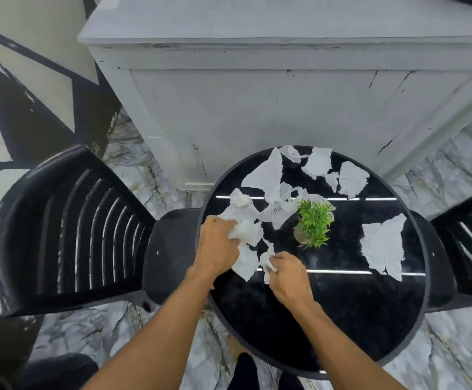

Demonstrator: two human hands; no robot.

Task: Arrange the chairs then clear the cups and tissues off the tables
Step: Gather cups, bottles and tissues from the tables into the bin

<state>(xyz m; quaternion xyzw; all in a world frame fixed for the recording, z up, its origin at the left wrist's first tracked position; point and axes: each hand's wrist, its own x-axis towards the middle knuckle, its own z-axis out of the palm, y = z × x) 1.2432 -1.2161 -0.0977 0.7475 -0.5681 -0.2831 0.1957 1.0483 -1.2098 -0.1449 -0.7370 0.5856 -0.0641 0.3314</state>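
Several torn white tissues lie scattered on a round black table [341, 327]. My left hand [218, 246] grips a crumpled bunch of tissues [246, 235] at the table's left side. My right hand [288, 274] pinches a small tissue scrap [267, 263] just beside it. More tissues lie at the far edge [318, 163] and at the right [384, 246]. A black slatted chair [68, 235] stands at the table's left, and another black chair [471, 237] at the right. No cups are in view.
A small green potted plant [313, 223] stands near the table's middle. A grey-white wooden cabinet [257, 88] rises right behind the table. The floor [454, 347] is marbled grey, with a black-and-cream patterned rug [18, 108] at the left.
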